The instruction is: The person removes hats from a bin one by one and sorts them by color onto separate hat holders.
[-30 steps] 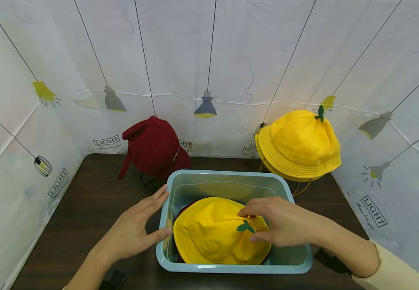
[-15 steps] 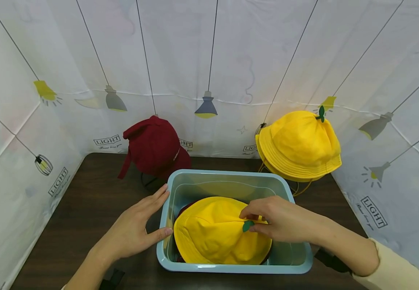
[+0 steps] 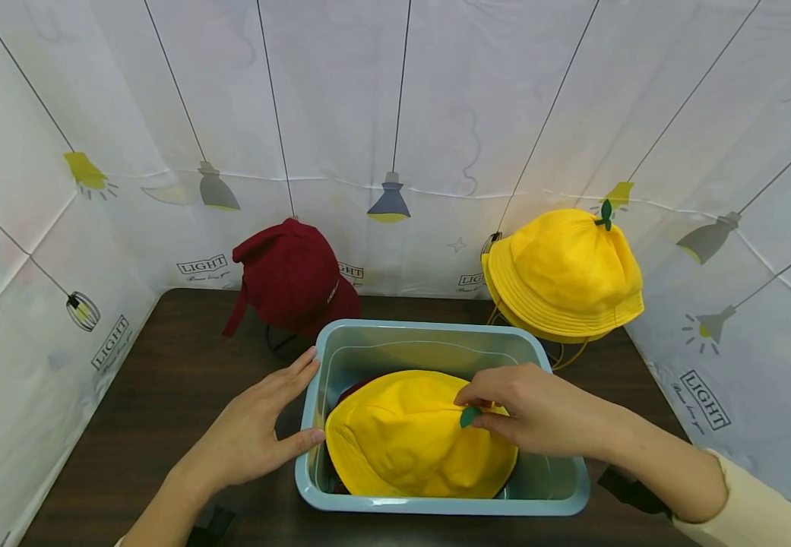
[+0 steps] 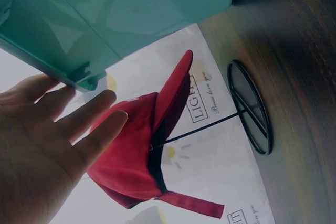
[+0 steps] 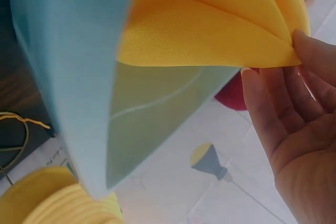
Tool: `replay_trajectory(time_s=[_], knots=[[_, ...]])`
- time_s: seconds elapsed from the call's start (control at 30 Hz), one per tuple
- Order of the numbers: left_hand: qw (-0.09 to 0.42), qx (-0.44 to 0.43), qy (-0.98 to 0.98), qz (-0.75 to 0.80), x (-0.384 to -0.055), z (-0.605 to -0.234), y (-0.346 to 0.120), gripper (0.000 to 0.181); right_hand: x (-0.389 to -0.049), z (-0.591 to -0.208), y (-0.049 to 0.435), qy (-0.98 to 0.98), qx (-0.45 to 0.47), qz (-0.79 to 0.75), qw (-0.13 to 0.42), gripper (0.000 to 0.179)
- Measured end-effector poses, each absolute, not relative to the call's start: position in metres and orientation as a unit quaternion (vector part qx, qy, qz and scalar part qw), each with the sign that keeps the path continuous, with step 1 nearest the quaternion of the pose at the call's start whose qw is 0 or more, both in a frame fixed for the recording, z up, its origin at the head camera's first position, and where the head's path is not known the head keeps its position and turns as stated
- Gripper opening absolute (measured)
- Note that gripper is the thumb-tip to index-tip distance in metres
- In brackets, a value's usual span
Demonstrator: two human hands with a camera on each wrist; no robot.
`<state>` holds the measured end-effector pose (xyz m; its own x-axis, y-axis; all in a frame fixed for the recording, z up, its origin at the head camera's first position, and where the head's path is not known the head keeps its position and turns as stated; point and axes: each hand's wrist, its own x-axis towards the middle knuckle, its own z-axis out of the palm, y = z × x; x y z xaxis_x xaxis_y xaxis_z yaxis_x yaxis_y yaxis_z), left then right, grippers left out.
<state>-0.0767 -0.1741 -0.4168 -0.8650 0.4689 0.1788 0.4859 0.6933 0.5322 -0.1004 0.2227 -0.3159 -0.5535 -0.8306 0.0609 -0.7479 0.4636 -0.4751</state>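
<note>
A yellow bucket hat (image 3: 402, 444) with a green leaf sprout (image 3: 469, 415) lies in a light blue plastic bin (image 3: 429, 326). My right hand (image 3: 535, 410) pinches the hat's crown by the sprout; in the right wrist view, the thumb and fingers of that hand (image 5: 302, 114) hold a peak of yellow cloth (image 5: 210, 30). Dark red cloth (image 3: 352, 390) peeks out beneath the hat, mostly hidden. With fingers extended, my left hand (image 3: 258, 429) rests against the bin's left rim. The left wrist view shows this hand (image 4: 47, 150) beside the bin wall (image 4: 142, 14).
Behind the bin at left, a dark red cap (image 3: 292, 277) hangs on a black wire stand (image 4: 249, 109). Back right, another yellow bucket hat (image 3: 562, 273) with a sprout and cords is held up above the dark wooden table (image 3: 162, 365). A lamp-printed cloth (image 3: 340, 99) encloses the table.
My right hand has closed in on the sprout and drawn up slightly, and the hat's crown shifts a little to the right with it. My left hand stays at the rim.
</note>
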Motion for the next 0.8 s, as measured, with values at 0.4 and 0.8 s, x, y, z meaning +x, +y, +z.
replay_trajectory(time_s=[0.4,0.8], knots=[[0.020,-0.260,-0.920,-0.292,-0.076,-0.417,-0.174,0.088,-0.102,-0.299,0.225,0.851,-0.474,-0.222,0.038,0.034],[0.019,-0.256,-0.921,-0.292,-0.076,-0.417,-0.174,0.088,-0.103,-0.289,0.228,0.850,-0.479,-0.221,0.019,0.036]])
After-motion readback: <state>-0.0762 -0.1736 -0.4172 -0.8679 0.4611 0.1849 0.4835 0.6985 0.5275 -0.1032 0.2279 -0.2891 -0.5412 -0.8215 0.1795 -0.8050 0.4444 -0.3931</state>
